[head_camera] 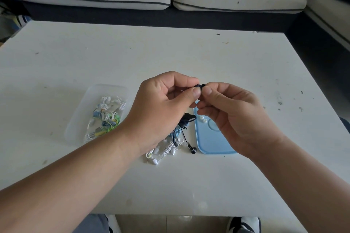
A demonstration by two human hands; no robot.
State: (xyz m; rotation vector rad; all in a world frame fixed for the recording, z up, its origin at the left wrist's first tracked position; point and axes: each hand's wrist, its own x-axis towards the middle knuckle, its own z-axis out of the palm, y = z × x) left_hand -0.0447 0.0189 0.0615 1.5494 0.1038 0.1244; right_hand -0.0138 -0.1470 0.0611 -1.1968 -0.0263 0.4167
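Your left hand (162, 100) pinches the black earbud (197, 86) at frame centre, above the blue tray (214, 145). Your right hand (233, 111) pinches its tip (203, 85). Risk: the grip is tiny, so the tip could slip and drop into the cable pile (166, 147) below.

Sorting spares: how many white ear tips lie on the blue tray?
2 white ear tips, together near the left edge of the blue tray, beside the right hand. That hand covers part of it, so more may be hidden.
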